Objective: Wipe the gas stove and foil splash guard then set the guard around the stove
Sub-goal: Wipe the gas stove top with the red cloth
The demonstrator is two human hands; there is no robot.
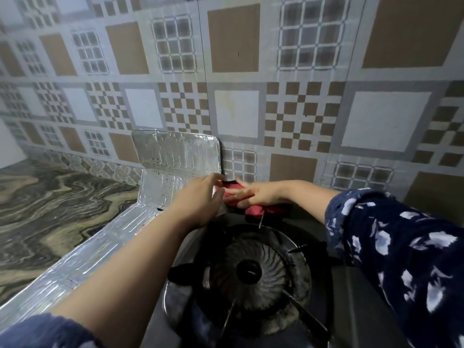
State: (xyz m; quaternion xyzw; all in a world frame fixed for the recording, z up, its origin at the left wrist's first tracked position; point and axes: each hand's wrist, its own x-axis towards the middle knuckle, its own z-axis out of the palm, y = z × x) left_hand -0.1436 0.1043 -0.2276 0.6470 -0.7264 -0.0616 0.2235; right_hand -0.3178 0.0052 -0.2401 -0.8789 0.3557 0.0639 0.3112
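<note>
Foil splash guard (175,156) stands folded beyond and left of the left hand (200,199), which pinches its panel edge, apparently to steady it, while the right hand (253,194) presses a red cloth (266,209) flat-fingered onto the gas stove (273,249) rear rim.

A home kitchen: a gas stove (253,272) on a marbled countertop (50,209) against a patterned tiled wall (276,96).
</note>
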